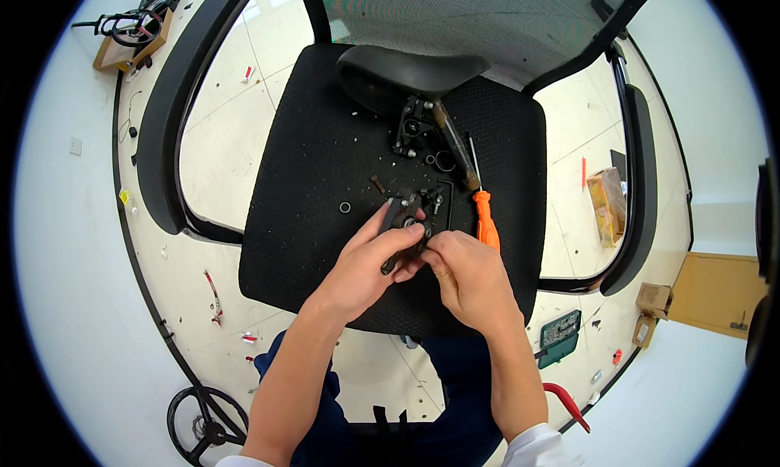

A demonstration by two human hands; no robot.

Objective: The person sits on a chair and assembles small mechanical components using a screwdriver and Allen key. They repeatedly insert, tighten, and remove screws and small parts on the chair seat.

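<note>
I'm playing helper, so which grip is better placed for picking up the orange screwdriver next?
Probably the right grip: it's close beside the screwdriver. The left grip is farther away and holds the black part.

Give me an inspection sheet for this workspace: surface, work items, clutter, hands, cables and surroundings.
Surface: textured black chair seat, scattered bits on it.
Work items: dark metal part in hand; saddle with post, orange-handled screwdriver and black hex key on the seat.
Clutter: loose ring left of the part.
Hands: left hand holds the part; right hand meets its right side, fingertips partly hidden.
Cables: thin dark cable on the floor, far left.
Surroundings: wheel lower left; open green case lower right.
</note>
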